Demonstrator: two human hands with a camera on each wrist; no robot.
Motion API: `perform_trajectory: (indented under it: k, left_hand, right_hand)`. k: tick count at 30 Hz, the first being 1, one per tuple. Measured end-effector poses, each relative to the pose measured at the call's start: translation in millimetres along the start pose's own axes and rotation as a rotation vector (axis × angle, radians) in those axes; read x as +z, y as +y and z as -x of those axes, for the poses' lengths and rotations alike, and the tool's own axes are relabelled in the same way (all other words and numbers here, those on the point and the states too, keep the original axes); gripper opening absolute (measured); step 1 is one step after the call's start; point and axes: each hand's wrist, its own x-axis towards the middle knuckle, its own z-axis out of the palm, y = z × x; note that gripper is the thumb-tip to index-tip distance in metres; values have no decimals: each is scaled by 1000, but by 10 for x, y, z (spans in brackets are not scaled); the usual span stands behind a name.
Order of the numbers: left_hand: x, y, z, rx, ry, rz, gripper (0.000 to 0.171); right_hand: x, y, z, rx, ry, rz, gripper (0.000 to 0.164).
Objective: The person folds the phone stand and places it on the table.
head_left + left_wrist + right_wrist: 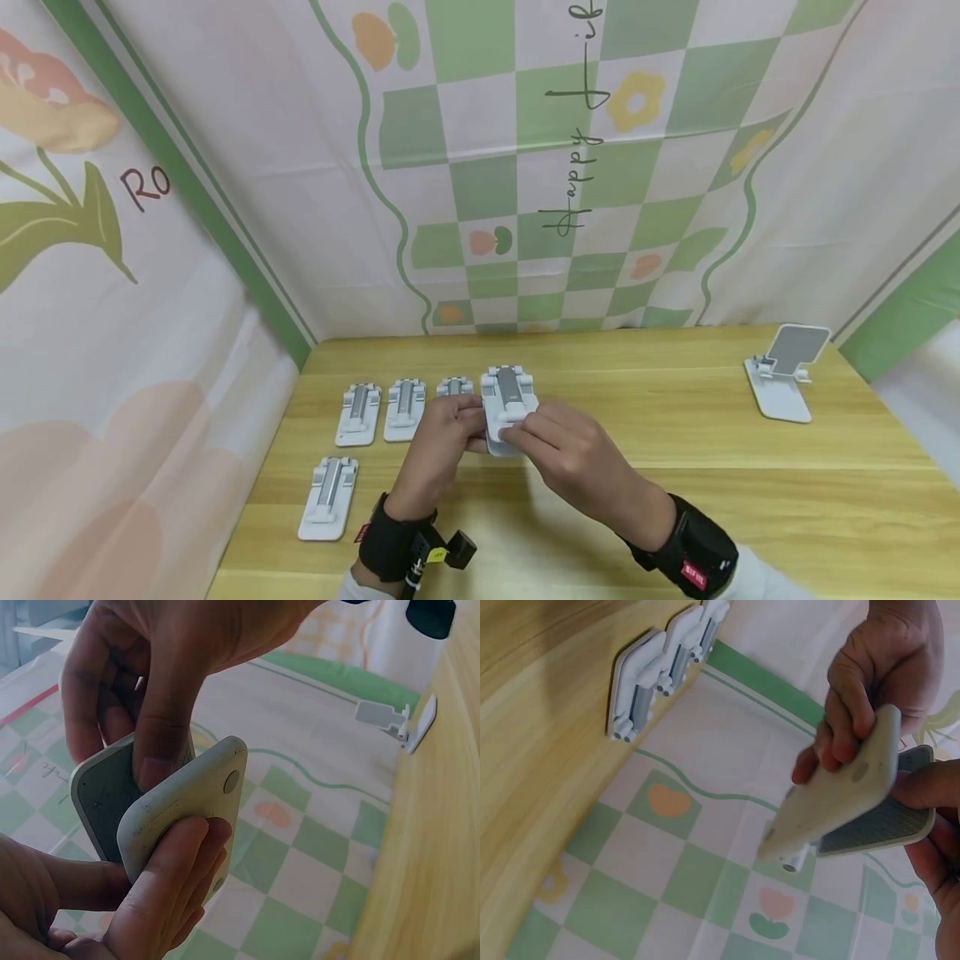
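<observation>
A white folding phone stand [495,408] is held up between both hands. My left hand [444,442] grips its base [217,769], which has round grey feet on the underside. With thumb and fingers, my right hand [581,450] pinches the edge of the hinged plate [877,825], lined with a dark grey pad. In the left wrist view the plate and base stand partly apart, the right thumb [161,742] between them on the pad. Just left of the hands, a folded stand [455,386] is partly hidden by my left hand.
Two more folded stands [358,414] [405,410] lie in the row at the left, and another folded stand [328,498] lies nearer. An unfolded stand [780,392] stands at the far right of the wooden table [675,500]. A patterned cloth [480,192] hangs behind the table.
</observation>
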Motion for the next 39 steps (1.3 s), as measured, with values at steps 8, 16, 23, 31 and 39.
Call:
perform_trajectory:
  k: [8,16,23,31,39]
  left_hand:
    - [-25,32,9,8,17,21,32]
    - [-14,49,39,12,-3,63,35]
    - [15,41,63,7,-8,60,36]
    - [34,48,79,14,-16,41,34]
    - [-19,64,86,-30,-94,97,41]
  right_hand:
    - [-8,30,15,183,32,-179,31]
    - [-213,199,-25,1155,-271,-780,64]
    - [-227,316,12,1282,-446,-1306,65]
    - [-185,322,58,1268,-419,-1458,58]
    - [-176,339,94,1250,-413,-1499,59]
